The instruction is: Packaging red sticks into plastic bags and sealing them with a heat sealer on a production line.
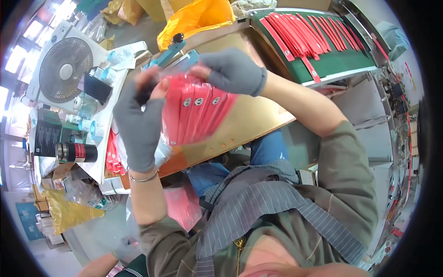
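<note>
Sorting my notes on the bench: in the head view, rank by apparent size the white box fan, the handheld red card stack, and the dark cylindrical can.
1. White box fan
2. Red card stack, similar size but nearer the camera, so unsure
3. Dark cylindrical can

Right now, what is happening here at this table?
A person in grey gloves holds a fanned stack of red packets in clear plastic above a brown table. The left hand grips the stack's left edge; the right hand pinches its top. More red packets lie in rows on a green belt beyond. A fan stands at the left.
</note>
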`<state>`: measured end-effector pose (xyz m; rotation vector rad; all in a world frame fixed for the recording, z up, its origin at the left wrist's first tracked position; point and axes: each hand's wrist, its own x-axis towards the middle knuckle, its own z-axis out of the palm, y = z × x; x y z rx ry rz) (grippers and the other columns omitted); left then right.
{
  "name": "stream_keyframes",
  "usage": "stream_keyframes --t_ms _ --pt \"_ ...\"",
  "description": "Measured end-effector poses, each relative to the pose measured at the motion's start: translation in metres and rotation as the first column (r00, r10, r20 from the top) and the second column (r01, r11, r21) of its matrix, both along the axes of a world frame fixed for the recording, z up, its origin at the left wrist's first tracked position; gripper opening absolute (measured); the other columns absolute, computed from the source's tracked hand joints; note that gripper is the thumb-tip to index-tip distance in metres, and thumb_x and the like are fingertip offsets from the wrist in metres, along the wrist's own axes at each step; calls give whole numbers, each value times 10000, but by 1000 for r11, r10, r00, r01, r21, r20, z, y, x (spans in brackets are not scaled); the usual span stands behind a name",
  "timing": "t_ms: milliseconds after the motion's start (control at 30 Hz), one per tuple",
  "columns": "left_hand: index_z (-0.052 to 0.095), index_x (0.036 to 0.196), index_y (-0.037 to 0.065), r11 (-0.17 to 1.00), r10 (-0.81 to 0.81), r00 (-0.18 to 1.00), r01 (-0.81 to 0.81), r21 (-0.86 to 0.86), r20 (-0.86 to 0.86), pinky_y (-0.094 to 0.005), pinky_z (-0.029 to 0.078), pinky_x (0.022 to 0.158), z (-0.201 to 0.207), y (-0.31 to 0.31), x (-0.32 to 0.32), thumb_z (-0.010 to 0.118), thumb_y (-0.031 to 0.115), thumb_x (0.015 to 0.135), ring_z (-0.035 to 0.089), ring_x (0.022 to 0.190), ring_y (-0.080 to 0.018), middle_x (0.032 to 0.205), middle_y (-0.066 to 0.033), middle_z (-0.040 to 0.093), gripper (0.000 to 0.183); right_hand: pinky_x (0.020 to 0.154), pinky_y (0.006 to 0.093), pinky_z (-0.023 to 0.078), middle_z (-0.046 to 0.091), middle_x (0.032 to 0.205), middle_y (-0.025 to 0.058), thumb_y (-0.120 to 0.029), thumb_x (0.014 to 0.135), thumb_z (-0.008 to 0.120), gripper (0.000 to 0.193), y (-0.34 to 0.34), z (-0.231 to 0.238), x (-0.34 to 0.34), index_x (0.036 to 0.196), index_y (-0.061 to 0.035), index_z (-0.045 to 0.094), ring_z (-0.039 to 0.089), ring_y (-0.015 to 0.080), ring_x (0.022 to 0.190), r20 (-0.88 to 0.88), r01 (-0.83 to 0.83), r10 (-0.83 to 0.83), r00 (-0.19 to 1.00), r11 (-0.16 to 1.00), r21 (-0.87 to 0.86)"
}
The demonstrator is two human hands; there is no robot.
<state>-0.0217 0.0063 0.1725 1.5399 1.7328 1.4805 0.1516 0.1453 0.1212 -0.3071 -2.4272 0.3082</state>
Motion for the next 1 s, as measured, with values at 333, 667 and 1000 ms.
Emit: stream_keyframes --t_ms 333,667,1000 --pt "659 998 -1 950 104 754 119 -290 649 -283 493 766 -219 59 -50 719 71 743 618 850 -129 961 -57 666 271 656 435 492 626 752 159 -392 847 535 326 148 -103 -123 778 -79 590 630 334 730 -75 457 -532 843 784 -419" --pt "617 1062 -13 928 328 525 -24 -371 785 -311 492 808 -231 106 -124 749 141 726 608 875 -180 1015 -79 637 393 680 436 491 641 867 117 -306 821 562 206 170 -100 -184 825 -111 627 632 324 785 267 593 -561 784 803 -55" --pt "565 1178 7 938 237 581 71 -339 778 -341 476 880 -293 58 -112 703 185 785 577 997 -172 1113 -55 606 453 621 443 488 624 760 131 -230 799 550 142 173 -147 -176 784 -98 601 613 338 702 12 525 -536 844 823 -219"
